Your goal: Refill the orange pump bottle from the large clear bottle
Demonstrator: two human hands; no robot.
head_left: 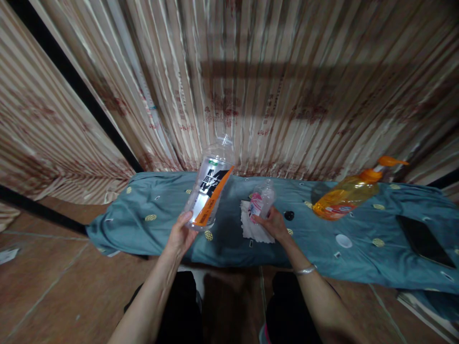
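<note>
My left hand (183, 235) grips the base of a large clear plastic bottle (211, 188) with a silver, black and orange label. That bottle is uncapped and leans to the right above the cloth. In my right hand (274, 224) is a smaller clear plastic bottle (261, 199) with a pink and white label, tilted slightly. Its neck also looks uncapped. Beneath the small bottle lies a white napkin (251, 230), partly covered by it and my hand. Whether the small bottle touches the napkin I cannot tell.
A blue-green patterned cloth (143, 234) covers the narrow bench. To the right stand an orange pump bottle (346, 193), a black cap (289, 215), a whitish disc (344, 241) and a dark phone (425, 239). A striped curtain (251, 95) hangs behind, with black poles (79, 91) at left.
</note>
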